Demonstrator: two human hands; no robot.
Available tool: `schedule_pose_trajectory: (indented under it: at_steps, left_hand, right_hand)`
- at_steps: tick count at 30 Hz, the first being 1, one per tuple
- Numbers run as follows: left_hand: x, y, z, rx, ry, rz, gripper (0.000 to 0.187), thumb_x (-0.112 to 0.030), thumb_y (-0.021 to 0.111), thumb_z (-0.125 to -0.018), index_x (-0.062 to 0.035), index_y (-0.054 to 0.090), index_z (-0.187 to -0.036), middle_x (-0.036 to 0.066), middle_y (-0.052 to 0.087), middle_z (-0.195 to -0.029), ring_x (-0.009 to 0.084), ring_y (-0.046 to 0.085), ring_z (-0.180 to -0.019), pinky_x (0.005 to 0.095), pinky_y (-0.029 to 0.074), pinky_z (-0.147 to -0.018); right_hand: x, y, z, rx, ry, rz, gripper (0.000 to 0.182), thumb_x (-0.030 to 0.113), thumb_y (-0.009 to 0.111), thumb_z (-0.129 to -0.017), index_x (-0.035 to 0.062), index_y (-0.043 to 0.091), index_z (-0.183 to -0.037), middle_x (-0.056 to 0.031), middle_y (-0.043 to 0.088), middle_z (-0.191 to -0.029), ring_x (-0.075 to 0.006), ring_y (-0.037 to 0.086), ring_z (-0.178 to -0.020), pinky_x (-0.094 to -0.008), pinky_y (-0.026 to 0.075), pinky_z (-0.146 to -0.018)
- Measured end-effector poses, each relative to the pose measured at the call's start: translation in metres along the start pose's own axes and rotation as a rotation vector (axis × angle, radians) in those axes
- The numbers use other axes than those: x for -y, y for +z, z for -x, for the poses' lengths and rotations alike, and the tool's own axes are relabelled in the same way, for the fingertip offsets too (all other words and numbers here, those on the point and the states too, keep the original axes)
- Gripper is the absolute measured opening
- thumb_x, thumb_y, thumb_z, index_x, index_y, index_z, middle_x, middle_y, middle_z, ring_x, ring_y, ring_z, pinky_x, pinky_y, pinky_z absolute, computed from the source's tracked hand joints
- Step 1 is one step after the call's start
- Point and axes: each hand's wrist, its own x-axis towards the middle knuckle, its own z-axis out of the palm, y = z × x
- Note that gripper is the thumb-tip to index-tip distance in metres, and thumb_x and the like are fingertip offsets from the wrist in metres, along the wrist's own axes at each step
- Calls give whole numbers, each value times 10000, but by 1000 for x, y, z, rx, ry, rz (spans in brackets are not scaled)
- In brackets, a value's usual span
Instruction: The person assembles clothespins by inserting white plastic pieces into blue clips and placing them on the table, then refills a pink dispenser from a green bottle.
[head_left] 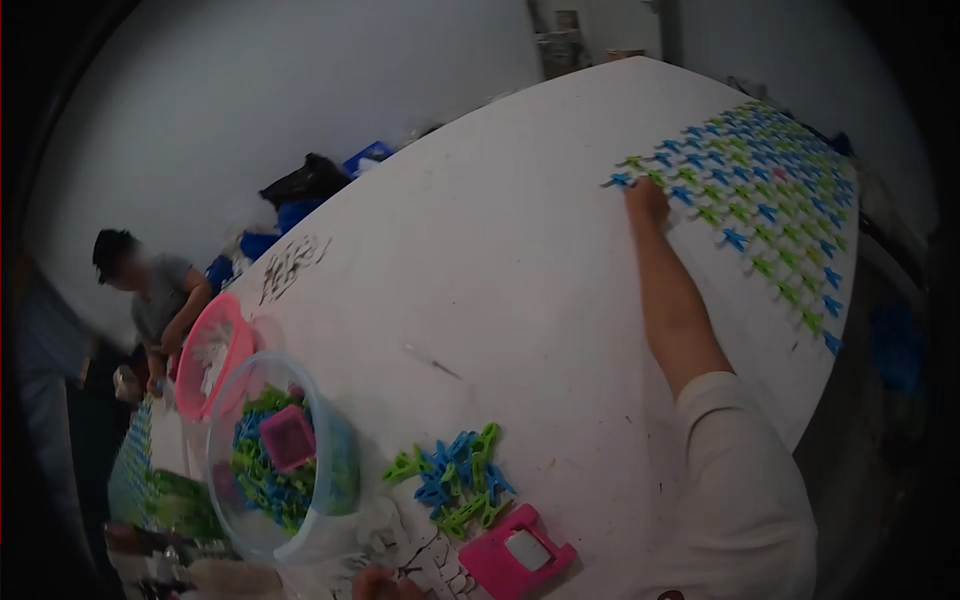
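While reaching with the right hand [648, 204] to the edge of the spaced clip rows [767, 212], curls it just beside a blue clip [619, 180], impossible to tell whether clamped on it. Holds the left hand [385, 584] low, grip likewise unclear, near thin dark pieces [446, 568], with loose clips [460, 462] heaped ahead, probably for easy picking, a pink box [490, 562] to its right and a clear tub [341, 465] to its left.

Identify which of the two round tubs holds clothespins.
The translucent bluish tub, nearer the camera: blue and green clothespins are heaped inside. The pink tub beyond it holds white pieces instead.
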Motion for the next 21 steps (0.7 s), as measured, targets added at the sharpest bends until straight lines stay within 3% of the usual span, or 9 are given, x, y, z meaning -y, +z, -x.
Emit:
schedule_pose_trajectory:
  at_steps: [3,6,9,12,15,17,19,20,21]
  left_hand:
    - [-39,-31,53,-278,-14,-194,593,-41,712,-790,-20,455,-1324,129,536,-1115,245,524,-1015,391,396,-928]
    - [-54,-31,38,-148,-73,-315,481,-24,715,-812,-48,516,-1249,112,576,-1036,233,551,-937,364,424,-842]
    - [-61,-31,27,33,-19,-504,452,-70,753,-811,-81,576,-1227,104,600,-1045,259,569,-967,389,433,-852]
    - [-65,-29,25,162,17,-672,468,-177,761,-816,-96,591,-1245,95,594,-1112,272,552,-1055,436,382,-941]
    - [-74,-32,27,248,-93,-862,498,-272,770,-818,-113,602,-1259,103,579,-1167,279,530,-1129,447,375,-965]
    - [-70,-40,36,260,-138,-927,518,-298,780,-809,-119,606,-1263,103,573,-1174,283,524,-1147,455,378,-966]
    - [-69,-45,38,303,-175,-1013,504,-320,795,-796,-138,630,-1236,95,574,-1168,287,524,-1162,463,389,-959]
    - [-69,-46,37,328,-180,-1025,470,-317,800,-792,-149,650,-1205,86,580,-1156,286,530,-1160,464,397,-951]
    - [-68,-47,35,354,-175,-991,470,-317,800,-792,-149,650,-1205,86,580,-1156,286,530,-1160,464,397,-951]
  right_hand:
    - [-11,25,-20,52,-62,-121,369,444,636,-920,105,718,-1039,-138,735,-1038,-357,708,-950,-497,557,-776]
    - [-17,30,-28,76,-126,-63,393,428,612,-944,89,704,-1120,-164,723,-1070,-380,693,-965,-518,541,-768]
    - [-23,31,-15,91,-286,17,500,409,587,-978,34,587,-1308,-175,643,-1250,-378,626,-1111,-486,523,-915]
    - [-17,-5,49,108,-479,141,542,401,564,-996,15,533,-1374,-190,566,-1359,-375,558,-1215,-476,488,-1007]
    - [-11,-48,143,202,-586,153,546,391,545,-1011,11,506,-1401,-196,518,-1410,-357,500,-1286,-448,451,-1065]
    - [-16,-67,201,252,-766,-40,528,353,569,-1006,7,506,-1399,-190,528,-1387,-345,515,-1265,-428,446,-1068]
    - [-11,-104,268,534,-840,-389,488,228,635,-974,43,507,-1407,-172,523,-1358,-341,537,-1202,-421,471,-1026]
    - [-17,-98,282,551,-1078,-498,493,221,649,-960,73,507,-1409,-167,507,-1368,-338,541,-1194,-419,481,-1012]
    - [-10,-119,311,735,-1106,-515,508,201,675,-935,82,515,-1401,-168,500,-1381,-334,535,-1218,-419,467,-1030]
